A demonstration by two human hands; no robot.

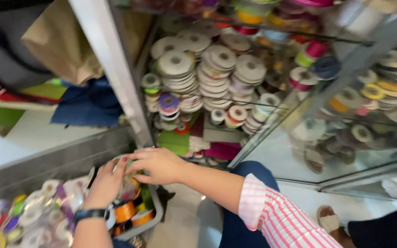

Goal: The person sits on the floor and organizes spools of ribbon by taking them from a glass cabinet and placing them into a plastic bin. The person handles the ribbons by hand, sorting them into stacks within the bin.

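- The left hand (104,181), a dark watch (89,214) on its wrist, reaches into the grey basket (155,216); its fingers (121,164) are pressed together over the edge of a ribbon spool (129,186) at the top of the basket.
- The right hand (159,164) lies on the same ribbon spool from the other side, fingers curled and close together over its rim; the pink-and-white striped sleeve (276,216) runs back from it.
- Inside the basket, just below the hands, lie orange ribbon rolls (127,212).
- Left of the basket, a heap of mixed ribbon spools (24,220) in white, purple and yellow, blurred.
- Right of the basket, on the floor, a sandalled foot (329,218).
- Behind the basket stands a glass cabinet (111,59) with a metal frame; on its shelves, stacks of white ribbon reels (212,76) and coloured rolls (309,55).
- Left of the cabinet, farther off than the basket, a blue cloth (88,105) and a brown paper bag (63,41).
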